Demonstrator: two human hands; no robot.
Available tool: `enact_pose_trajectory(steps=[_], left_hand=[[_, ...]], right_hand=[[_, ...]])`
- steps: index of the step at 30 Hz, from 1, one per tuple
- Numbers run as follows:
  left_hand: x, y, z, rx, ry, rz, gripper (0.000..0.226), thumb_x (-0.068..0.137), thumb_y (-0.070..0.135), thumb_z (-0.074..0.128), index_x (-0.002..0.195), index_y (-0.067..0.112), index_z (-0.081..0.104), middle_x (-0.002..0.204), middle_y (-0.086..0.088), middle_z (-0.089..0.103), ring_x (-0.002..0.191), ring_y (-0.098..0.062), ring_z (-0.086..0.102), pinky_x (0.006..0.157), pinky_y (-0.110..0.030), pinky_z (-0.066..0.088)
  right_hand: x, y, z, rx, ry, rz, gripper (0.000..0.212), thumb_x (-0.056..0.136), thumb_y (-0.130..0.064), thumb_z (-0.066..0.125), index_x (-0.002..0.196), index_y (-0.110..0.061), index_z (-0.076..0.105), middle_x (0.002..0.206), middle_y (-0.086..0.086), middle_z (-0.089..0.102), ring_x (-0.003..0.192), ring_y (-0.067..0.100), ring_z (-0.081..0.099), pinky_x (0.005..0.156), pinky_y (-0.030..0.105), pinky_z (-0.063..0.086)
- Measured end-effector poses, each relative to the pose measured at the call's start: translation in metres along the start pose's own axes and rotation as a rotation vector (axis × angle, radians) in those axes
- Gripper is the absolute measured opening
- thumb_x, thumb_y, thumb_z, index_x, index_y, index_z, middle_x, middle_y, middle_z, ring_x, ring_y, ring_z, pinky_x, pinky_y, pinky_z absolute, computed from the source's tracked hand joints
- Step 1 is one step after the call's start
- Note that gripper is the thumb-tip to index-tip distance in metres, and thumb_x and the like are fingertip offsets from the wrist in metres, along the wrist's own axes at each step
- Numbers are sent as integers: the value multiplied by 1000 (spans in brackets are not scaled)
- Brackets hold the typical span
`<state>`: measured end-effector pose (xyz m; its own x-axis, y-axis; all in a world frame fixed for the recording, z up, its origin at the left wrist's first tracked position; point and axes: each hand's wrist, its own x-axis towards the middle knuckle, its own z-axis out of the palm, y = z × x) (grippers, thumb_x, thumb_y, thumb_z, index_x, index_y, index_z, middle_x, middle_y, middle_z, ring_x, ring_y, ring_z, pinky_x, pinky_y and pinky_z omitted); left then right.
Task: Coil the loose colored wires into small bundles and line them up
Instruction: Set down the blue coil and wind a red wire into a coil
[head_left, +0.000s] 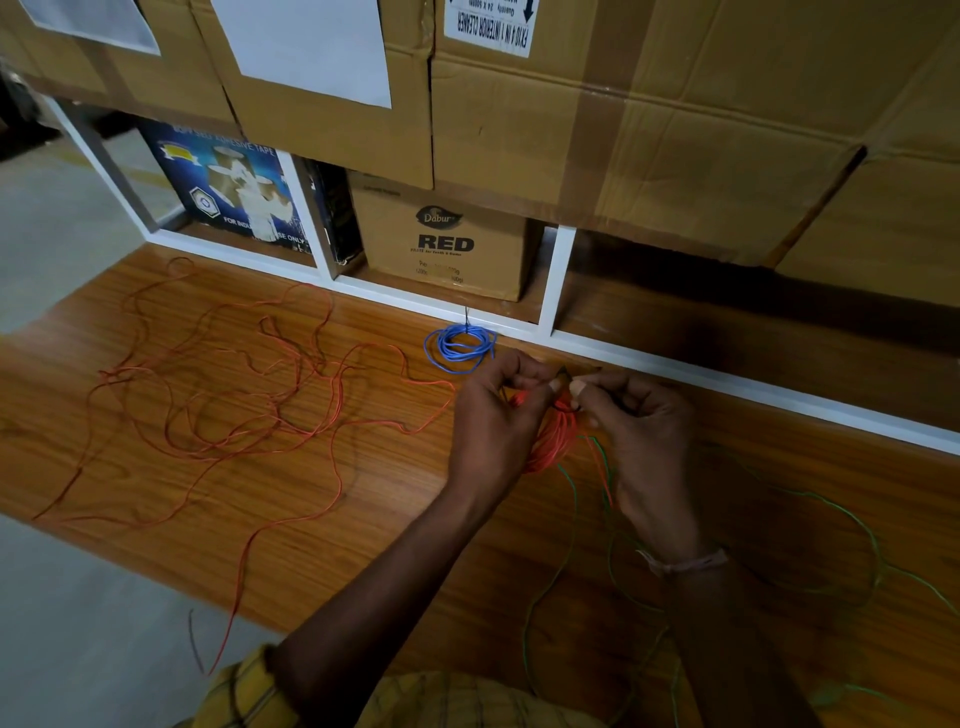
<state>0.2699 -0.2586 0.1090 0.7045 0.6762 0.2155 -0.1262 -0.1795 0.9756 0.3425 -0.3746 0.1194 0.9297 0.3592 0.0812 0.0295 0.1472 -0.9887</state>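
A coiled red wire bundle (551, 441) hangs between my two hands above the wooden table (363, 519). My left hand (496, 415) grips the bundle's upper left side. My right hand (636, 415) pinches a thin dark tie at the bundle's top. A blue coiled bundle (460, 347), tied with a dark tie, lies at the table's back edge just behind my hands. Loose red wire (234, 395) sprawls over the table's left half. Loose green wire (831, 519) loops on the right, partly under my right forearm.
A white shelf frame (558, 280) runs along the back of the table. In it stand a brown Dabur box (441, 244) and a blue adhesive tape box (228, 187). Large cardboard cartons (649, 130) are stacked above. Grey floor lies to the left.
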Motion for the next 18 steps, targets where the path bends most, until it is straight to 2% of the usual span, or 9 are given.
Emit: enact_pose_trajectory(steps=[4, 9, 14, 18], left_hand=[[2, -5, -3, 46, -30, 4, 8, 90, 7, 79, 91, 14, 76, 87, 4, 75, 89, -17, 69, 82, -38, 54], [3, -7, -3, 58, -18, 19, 7, 90, 9, 79, 94, 13, 75, 87, 6, 75, 87, -14, 69, 80, -31, 54], [1, -6, -4, 119, -37, 79, 8, 90, 7, 78, 91, 14, 75, 85, 7, 73, 87, -12, 67, 78, -31, 53], [-4, -10, -4, 152, -58, 111, 9, 90, 8, 77, 90, 16, 73, 86, 7, 72, 88, -12, 66, 77, -32, 53]], right_hand=[[-2, 0, -3, -21, -11, 12, 9, 87, 2, 75, 90, -6, 78, 80, 3, 78, 77, 10, 71, 69, 18, 53], [-3, 0, -4, -112, -36, 6, 10, 87, -4, 77, 92, -13, 80, 90, 4, 80, 90, 21, 76, 85, 34, 60], [-5, -1, -2, -142, -10, -21, 10, 89, -3, 76, 89, -13, 79, 86, 5, 79, 86, 21, 75, 83, 35, 60], [-7, 1, 0, -134, 13, -15, 12, 89, -2, 75, 87, -14, 79, 85, 4, 79, 84, 18, 74, 81, 31, 60]])
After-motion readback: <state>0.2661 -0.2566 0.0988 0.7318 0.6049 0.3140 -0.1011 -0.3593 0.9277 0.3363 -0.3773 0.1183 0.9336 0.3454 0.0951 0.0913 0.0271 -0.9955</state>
